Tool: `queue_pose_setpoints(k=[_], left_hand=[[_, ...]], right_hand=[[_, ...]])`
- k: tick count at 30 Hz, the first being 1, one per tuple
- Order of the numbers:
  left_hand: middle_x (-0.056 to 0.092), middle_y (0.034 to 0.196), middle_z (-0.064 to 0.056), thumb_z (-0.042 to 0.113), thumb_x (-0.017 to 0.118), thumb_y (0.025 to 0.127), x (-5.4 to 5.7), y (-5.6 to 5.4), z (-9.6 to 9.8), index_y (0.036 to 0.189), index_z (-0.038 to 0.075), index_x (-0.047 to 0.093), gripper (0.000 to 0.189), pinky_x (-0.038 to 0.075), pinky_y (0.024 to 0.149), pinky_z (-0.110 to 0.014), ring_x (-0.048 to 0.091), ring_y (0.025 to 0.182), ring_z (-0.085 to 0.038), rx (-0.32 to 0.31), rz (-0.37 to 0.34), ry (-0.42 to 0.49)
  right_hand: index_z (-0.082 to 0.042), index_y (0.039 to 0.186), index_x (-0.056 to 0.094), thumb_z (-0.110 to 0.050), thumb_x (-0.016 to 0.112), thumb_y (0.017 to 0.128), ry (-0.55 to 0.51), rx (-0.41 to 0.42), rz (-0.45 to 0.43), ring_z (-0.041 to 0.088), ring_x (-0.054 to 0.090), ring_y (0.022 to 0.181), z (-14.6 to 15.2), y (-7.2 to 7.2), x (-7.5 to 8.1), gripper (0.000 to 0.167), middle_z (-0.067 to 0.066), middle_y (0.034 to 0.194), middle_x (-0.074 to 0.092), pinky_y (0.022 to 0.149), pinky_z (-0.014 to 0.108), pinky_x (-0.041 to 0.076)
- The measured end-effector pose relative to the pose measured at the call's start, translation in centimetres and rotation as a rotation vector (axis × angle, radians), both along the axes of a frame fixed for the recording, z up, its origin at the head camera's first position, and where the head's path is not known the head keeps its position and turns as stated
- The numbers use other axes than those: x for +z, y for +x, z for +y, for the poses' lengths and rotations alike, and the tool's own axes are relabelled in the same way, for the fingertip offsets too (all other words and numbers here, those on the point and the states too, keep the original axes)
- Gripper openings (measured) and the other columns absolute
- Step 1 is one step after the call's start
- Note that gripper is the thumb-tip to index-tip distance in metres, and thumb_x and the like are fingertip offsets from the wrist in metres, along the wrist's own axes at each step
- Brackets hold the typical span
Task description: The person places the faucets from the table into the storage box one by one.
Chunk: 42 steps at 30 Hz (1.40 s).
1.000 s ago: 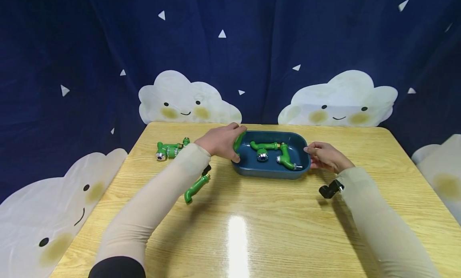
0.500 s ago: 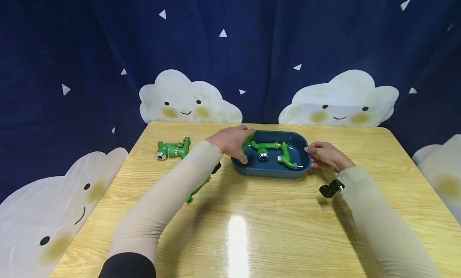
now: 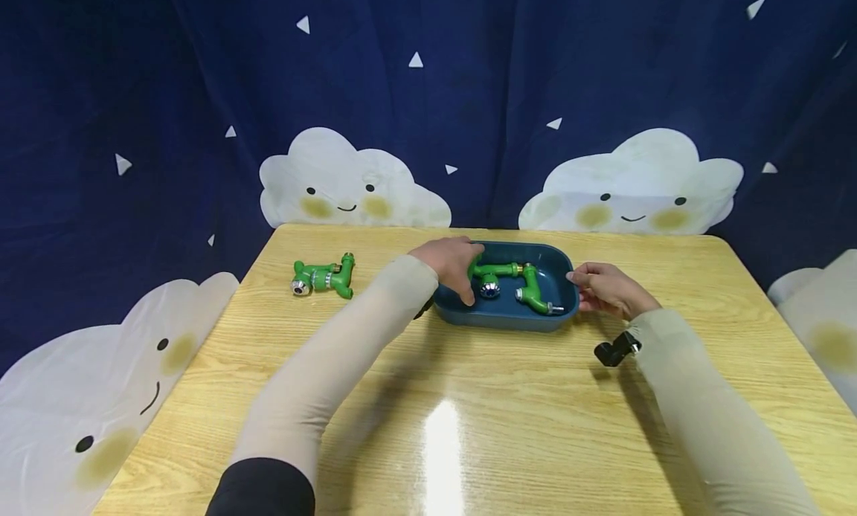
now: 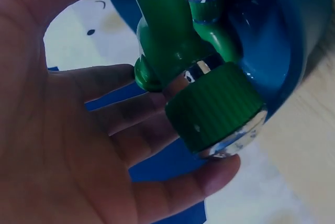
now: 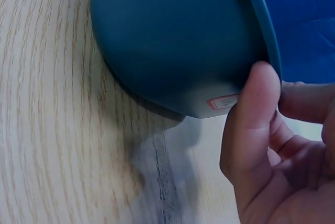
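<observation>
In the head view a dark blue plastic basin [image 3: 505,321] stands near the back of the table. My left hand [image 3: 451,267] is over its left end, holding a green tap [image 4: 214,111] between thumb and fingers. This tap has a ribbed green collar and a chrome end, clearest in the left wrist view; in the head view the hand mostly hides it. Inside the basin lie a green tap with a chrome knob [image 3: 490,287] and a bent green tap with a metal nozzle [image 3: 533,297]. With its thumb and fingers, my right hand [image 3: 612,289] pinches the basin's right rim.
Another green tap [image 3: 323,278] with a chrome knob lies on the wooden table [image 3: 535,419], left of the basin. Behind the table hangs a dark blue curtain [image 3: 375,70] with white clouds. My left forearm crosses the table.
My left hand has moved right with the green tap, farther over the basin. The left forearm now covers a green piece seen earlier on the table. The right hand keeps its place.
</observation>
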<state>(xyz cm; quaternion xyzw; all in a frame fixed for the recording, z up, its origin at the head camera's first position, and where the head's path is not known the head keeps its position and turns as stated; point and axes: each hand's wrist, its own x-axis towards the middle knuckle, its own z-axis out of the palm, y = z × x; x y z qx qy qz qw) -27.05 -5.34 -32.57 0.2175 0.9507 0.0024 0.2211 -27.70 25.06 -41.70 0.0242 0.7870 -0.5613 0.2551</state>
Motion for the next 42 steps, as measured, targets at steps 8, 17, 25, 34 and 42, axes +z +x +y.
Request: queue_pose_setpoints(k=[8, 17, 25, 34, 42], left_hand=[[0.025, 0.165, -0.005, 0.044, 0.080, 0.080, -0.5, -1.3, 0.6, 0.160, 0.021, 0.021, 0.101, 0.035, 0.119, -0.043, 0.030, 0.150, -0.025, 0.028, -0.008, 0.003], [0.020, 0.167, -0.003, 0.045, 0.079, 0.081, -0.9, -1.9, 1.8, 0.161, 0.023, 0.014, 0.105, 0.035, 0.119, -0.043, 0.026, 0.152, -0.023, 0.059, -0.056, -0.019], [0.015, 0.168, -0.003, 0.050, 0.076, 0.082, -1.3, -2.4, 2.8, 0.160, 0.026, 0.015, 0.102, 0.034, 0.120, -0.040, 0.020, 0.155, -0.022, 0.096, -0.148, -0.143], [0.024, 0.166, 0.002, 0.045, 0.077, 0.082, -0.6, -2.5, 3.3, 0.160, 0.024, 0.019, 0.099, 0.040, 0.116, -0.035, 0.030, 0.151, -0.018, 0.153, -0.229, -0.129], [0.024, 0.166, 0.004, 0.039, 0.076, 0.085, -0.4, -2.2, 4.1, 0.159, 0.026, 0.021, 0.093, 0.046, 0.109, -0.033, 0.040, 0.143, -0.016, 0.262, -0.269, -0.099]], right_hand=[[-0.003, 0.106, 0.048, -0.021, 0.047, 0.105, -0.006, -0.007, -0.002, 0.004, 0.058, 0.060, -0.1, -0.2, 0.0, 0.018, -0.005, 0.074, 0.057, 0.061, 0.021, 0.056], [0.000, 0.111, 0.048, -0.023, 0.046, 0.105, 0.032, -0.013, 0.001, 0.004, 0.059, 0.060, 0.0, -0.3, 0.1, 0.024, -0.004, 0.076, 0.058, 0.062, 0.021, 0.057], [-0.001, 0.110, 0.049, -0.024, 0.047, 0.105, 0.019, -0.016, -0.006, 0.004, 0.059, 0.060, -0.3, -0.1, 0.3, 0.023, -0.004, 0.076, 0.058, 0.061, 0.020, 0.056], [-0.002, 0.110, 0.048, -0.023, 0.046, 0.105, 0.030, -0.013, 0.002, 0.004, 0.060, 0.060, -0.2, -0.1, 0.1, 0.022, -0.004, 0.075, 0.059, 0.061, 0.020, 0.057], [0.000, 0.113, 0.048, -0.023, 0.046, 0.106, 0.039, -0.018, 0.004, 0.005, 0.061, 0.061, -0.1, -0.1, 0.0, 0.025, -0.003, 0.077, 0.060, 0.063, 0.021, 0.057]])
